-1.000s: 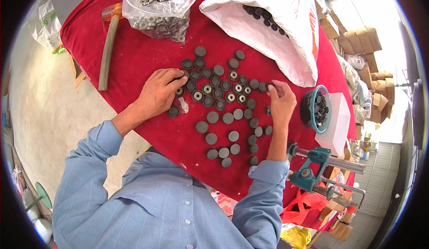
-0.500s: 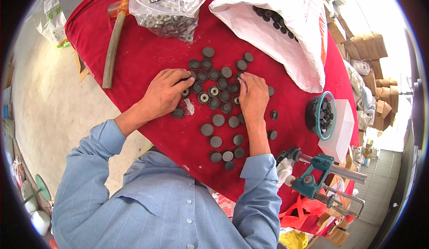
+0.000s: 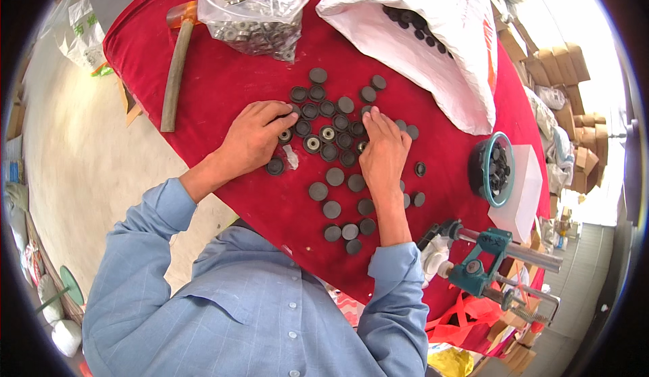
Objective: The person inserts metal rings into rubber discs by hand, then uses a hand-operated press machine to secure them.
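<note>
Round black caps lie in a loose cluster on a red cloth (image 3: 270, 73); several in the middle are turned hollow side up. Metal bearings sit in a few, such as the bearing (image 3: 312, 144) and the bearing (image 3: 328, 133). At the cluster's left edge, my left hand (image 3: 257, 133) pinches a black cap (image 3: 295, 110) between thumb and fingers. My right hand (image 3: 384, 148) lies over the right side with its fingers stretched out, fingertips touching a black cap (image 3: 366, 110). Its palm hides part of the cluster. A capped bearing (image 3: 362, 146) shows beside it.
A clear bag of bearings (image 3: 260, 25) stands at the back, beside a wooden-handled hammer (image 3: 177, 73). A white sack (image 3: 433, 73) holds more caps. To the right are a blue-rimmed basket (image 3: 501, 198) of black parts, a white box (image 3: 527, 181) and a green clamp-like tool (image 3: 481, 262).
The whole view has shifted slightly. My right fingers have straightened over the caps, and more caps show to the right of that hand and wrist. My left hand keeps its pinch.
</note>
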{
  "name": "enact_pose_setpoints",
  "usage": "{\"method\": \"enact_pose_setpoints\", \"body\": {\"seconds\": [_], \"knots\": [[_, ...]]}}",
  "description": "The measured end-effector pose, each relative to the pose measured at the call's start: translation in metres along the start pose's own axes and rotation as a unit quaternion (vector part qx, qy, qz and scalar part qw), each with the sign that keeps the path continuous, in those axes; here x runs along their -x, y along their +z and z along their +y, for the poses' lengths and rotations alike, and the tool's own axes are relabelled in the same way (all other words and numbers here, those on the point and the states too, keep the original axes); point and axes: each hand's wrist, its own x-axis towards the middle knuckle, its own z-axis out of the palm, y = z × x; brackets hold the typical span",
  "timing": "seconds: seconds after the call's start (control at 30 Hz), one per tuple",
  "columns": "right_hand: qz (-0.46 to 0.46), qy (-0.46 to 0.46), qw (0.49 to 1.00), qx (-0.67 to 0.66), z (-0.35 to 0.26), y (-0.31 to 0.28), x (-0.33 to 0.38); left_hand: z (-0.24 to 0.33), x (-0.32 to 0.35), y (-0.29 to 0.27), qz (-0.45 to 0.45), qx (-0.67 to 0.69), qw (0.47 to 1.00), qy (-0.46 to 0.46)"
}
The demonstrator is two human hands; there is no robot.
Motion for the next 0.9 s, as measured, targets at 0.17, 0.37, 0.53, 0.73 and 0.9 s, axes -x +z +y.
{"method": "enact_pose_setpoints", "body": {"seconds": [0.17,0.37,0.53,0.73,0.9], "knots": [[0.102,0.110,0.969,-0.194,0.046,-0.027,0.005,0.001,-0.002,0.000,0.015,0.016,1.000,-0.021],[-0.013,0.258,0.965,-0.049,0.111,-0.057,0.064,0.005,-0.004,-0.003,0.048,0.014,0.999,-0.014],[-0.024,0.256,0.961,-0.102,0.101,-0.051,0.064,0.004,-0.004,-0.002,0.041,0.015,0.999,-0.019],[0.024,0.299,0.922,-0.247,0.086,-0.045,0.048,0.003,-0.002,-0.002,0.036,0.014,0.999,-0.017],[0.050,0.245,0.929,-0.274,0.049,-0.042,0.019,0.002,-0.002,-0.003,0.031,0.023,0.999,-0.025]]}}
